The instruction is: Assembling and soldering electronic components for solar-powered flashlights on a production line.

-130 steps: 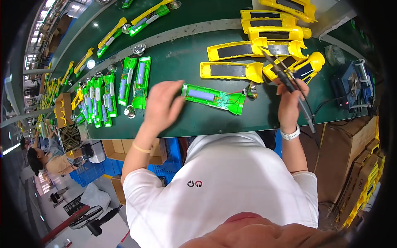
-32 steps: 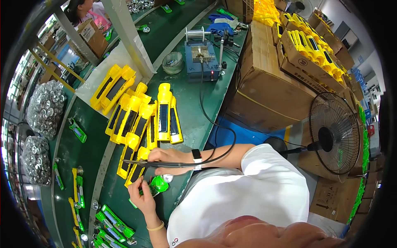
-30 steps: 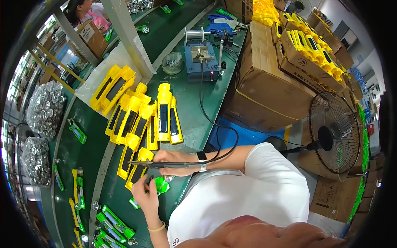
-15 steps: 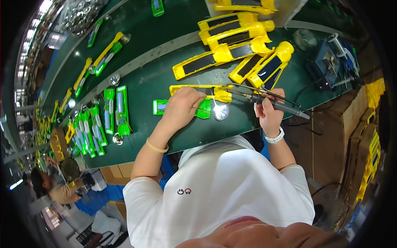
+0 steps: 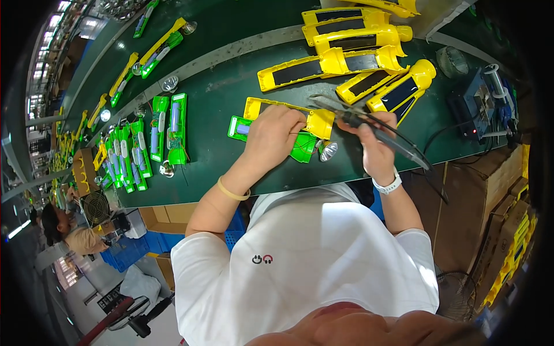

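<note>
1. Two hands work at the near edge of the dark green workbench (image 5: 231,109), in the middle of the frame. The left hand (image 5: 276,135) lies with fingers curled down on a green plastic torch half with a circuit board (image 5: 302,147), pressing it to the bench beneath a yellow plastic torch shell (image 5: 318,120).
2. The right hand (image 5: 372,144) is closed around a black soldering iron (image 5: 375,128); its tip points left, over the yellow shell.
3. A small round silver reflector (image 5: 328,150) lies just beside the green half, close to the bench edge.
4. Open bench surface lies to the left of the left hand, up to a row of green torch halves (image 5: 167,130) at centre left.
5. Above the hands, a stack of yellow torch shells with dark panels (image 5: 346,40) crowds the upper right.
6. A blue soldering station (image 5: 482,109) stands at right, its cable trailing toward the iron.
7. Brown cardboard boxes (image 5: 490,196) stand below the bench at lower right.
</note>
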The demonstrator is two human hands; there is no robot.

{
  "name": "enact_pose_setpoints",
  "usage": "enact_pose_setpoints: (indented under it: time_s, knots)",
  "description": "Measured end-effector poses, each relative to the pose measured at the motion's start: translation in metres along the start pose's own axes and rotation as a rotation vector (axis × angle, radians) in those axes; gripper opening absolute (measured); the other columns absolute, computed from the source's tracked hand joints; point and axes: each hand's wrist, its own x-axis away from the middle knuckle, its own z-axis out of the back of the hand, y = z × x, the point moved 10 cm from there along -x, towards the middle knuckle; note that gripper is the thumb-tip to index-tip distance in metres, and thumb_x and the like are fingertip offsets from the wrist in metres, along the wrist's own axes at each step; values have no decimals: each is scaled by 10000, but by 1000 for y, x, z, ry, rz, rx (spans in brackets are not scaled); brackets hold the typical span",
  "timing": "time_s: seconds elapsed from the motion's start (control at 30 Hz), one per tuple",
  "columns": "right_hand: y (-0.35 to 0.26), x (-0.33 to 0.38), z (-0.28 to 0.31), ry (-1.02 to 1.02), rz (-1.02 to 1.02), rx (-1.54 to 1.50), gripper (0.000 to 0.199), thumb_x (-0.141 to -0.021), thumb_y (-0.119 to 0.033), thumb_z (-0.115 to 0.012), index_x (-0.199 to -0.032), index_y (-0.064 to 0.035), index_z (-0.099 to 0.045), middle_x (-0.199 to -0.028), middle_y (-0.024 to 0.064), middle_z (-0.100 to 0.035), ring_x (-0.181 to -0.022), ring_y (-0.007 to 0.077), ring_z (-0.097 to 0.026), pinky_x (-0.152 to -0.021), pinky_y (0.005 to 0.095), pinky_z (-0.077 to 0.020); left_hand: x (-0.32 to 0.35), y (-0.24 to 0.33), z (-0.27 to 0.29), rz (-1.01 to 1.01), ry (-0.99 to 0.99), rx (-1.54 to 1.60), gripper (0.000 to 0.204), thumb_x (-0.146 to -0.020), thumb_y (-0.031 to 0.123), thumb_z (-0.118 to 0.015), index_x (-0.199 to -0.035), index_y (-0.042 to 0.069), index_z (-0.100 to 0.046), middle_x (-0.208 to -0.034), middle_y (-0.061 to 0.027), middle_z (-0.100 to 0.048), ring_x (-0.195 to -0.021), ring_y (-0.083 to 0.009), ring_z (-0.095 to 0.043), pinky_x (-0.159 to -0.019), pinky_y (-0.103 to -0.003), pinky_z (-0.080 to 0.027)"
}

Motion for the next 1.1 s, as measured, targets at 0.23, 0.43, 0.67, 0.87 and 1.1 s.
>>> enact_pose_setpoints:
  time_s: [0.23,0.43,0.67,0.87,1.1]
  knots:
    - [-3,3,14,-53,-87,-63,234,-862,-89,-595,-944,-48,-380,-727,69,-533,-513,75,-481,-457,208,-411,-6,-7,-3,-29,-125,50,48,-753,57,-630,-791,52,-602,-767,-92,-566,-766,-281,-552,-665,-377,-460]
    - [8,2,2,-169,-120,103,207,-827,-29,-615,-885,-35,-416,-706,40,-539,-555,53,-491,-498,194,-401,-8,1,-7,-72,-245,-44,77,-722,27,-632,-791,37,-599,-755,-95,-559,-772,-275,-552,-668,-363,-461]
    - [20,-1,0,-238,-108,272,215,-818,-26,-623,-880,-42,-418,-704,23,-522,-574,54,-489,-507,197,-397,-9,4,-9,-77,-265,-77,88,-708,13,-631,-785,33,-595,-749,-99,-551,-759,-281,-544,-665,-371,-459]
    - [15,0,-6,-182,-190,68,215,-846,-30,-588,-927,-48,-390,-710,34,-518,-531,58,-471,-458,190,-389,-8,4,-9,-83,-268,-105,88,-710,8,-625,-790,32,-596,-757,-102,-549,-767,-281,-545,-668,-369,-462]
    - [-5,-5,-5,-112,-67,-114,220,-914,-59,-511,-1032,-40,-327,-956,202,-598,-716,191,-623,-575,254,-516,-7,7,-8,-120,-230,-77,49,-697,3,-566,-735,16,-594,-745,-131,-559,-763,-300,-539,-689,-385,-460]
